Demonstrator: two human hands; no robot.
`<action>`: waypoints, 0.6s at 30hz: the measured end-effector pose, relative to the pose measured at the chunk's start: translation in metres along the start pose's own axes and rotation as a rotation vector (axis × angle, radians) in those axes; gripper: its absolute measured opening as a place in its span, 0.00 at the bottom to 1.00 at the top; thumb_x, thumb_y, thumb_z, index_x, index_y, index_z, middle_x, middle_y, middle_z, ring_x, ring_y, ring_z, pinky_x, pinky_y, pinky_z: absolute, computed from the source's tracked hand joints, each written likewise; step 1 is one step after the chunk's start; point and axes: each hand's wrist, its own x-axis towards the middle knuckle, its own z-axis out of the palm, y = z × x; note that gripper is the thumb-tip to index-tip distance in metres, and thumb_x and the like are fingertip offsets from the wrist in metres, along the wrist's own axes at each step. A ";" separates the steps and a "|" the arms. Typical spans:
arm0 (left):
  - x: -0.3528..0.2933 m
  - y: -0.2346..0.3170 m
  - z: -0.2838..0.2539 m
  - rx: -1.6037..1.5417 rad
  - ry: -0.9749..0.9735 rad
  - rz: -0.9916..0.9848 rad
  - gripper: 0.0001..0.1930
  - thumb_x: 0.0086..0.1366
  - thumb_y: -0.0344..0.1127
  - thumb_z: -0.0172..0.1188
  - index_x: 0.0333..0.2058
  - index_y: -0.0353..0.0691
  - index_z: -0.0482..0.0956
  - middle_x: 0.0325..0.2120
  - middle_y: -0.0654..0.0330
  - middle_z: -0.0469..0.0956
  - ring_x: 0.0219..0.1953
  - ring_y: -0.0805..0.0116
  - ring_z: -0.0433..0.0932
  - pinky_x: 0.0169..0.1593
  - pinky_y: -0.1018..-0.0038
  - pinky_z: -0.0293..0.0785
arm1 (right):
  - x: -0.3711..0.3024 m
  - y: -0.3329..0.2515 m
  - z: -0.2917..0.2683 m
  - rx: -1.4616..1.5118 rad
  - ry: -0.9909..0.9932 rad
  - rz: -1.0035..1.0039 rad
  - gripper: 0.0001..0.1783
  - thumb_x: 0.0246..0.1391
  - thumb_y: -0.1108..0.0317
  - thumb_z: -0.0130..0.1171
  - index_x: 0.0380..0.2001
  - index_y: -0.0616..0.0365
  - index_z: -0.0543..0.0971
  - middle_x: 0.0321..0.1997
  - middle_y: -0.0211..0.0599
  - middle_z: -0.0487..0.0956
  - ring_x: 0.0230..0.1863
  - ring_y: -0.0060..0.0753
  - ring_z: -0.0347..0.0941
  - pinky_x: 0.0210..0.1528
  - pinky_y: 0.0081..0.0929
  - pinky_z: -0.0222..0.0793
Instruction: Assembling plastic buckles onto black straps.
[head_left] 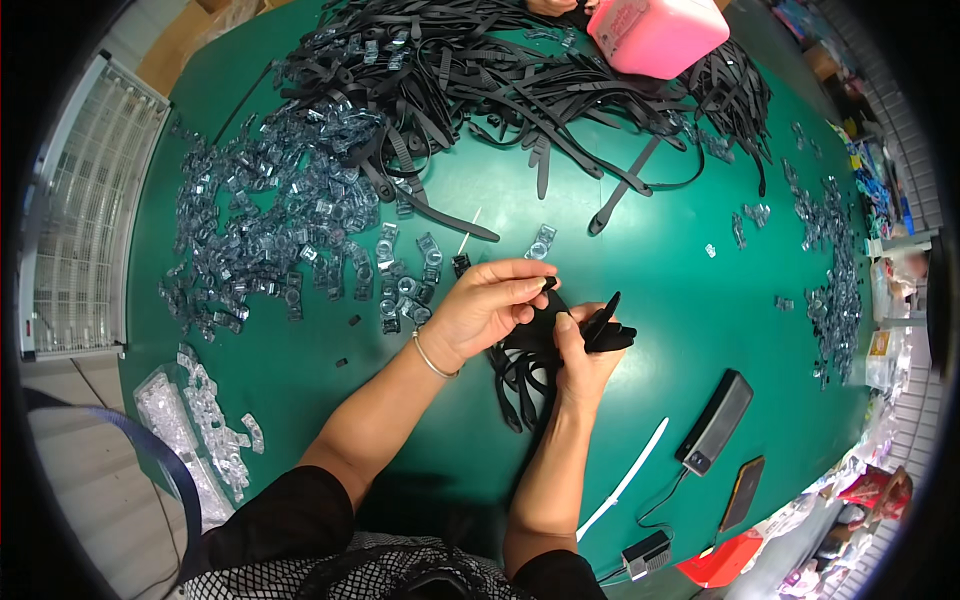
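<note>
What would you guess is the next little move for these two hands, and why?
Probably the left hand slides the small piece pinched in its fingertips a little further onto the black strap that the right hand grips. The two hands meet over the green table, strap ends stick out of the right fist, and clear plastic buckles lie heaped to the left.

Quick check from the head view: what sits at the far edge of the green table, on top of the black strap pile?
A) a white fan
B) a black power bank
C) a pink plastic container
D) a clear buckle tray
C: the pink plastic container rests on the black straps at the far edge.
</note>
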 end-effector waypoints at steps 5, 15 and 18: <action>-0.001 0.001 0.002 0.014 -0.018 0.009 0.11 0.59 0.25 0.51 0.42 0.34 0.73 0.37 0.57 0.75 0.34 0.75 0.76 0.32 0.86 0.72 | -0.001 -0.009 0.006 -0.019 0.006 -0.009 0.07 0.38 0.77 0.61 0.19 0.61 0.71 0.18 0.22 0.68 0.20 0.12 0.59 0.23 0.13 0.56; 0.000 0.002 0.003 0.050 -0.004 0.010 0.11 0.58 0.25 0.54 0.41 0.34 0.73 0.35 0.58 0.75 0.32 0.76 0.76 0.30 0.87 0.71 | 0.001 -0.006 0.001 0.001 -0.003 0.017 0.07 0.38 0.77 0.61 0.19 0.61 0.71 0.17 0.21 0.67 0.20 0.12 0.59 0.23 0.13 0.55; 0.000 0.000 0.001 0.056 0.008 -0.003 0.11 0.58 0.25 0.54 0.41 0.34 0.73 0.34 0.58 0.75 0.32 0.76 0.75 0.29 0.87 0.71 | 0.002 -0.005 -0.001 0.004 -0.011 0.017 0.07 0.38 0.77 0.61 0.19 0.61 0.71 0.17 0.21 0.68 0.20 0.12 0.59 0.23 0.13 0.55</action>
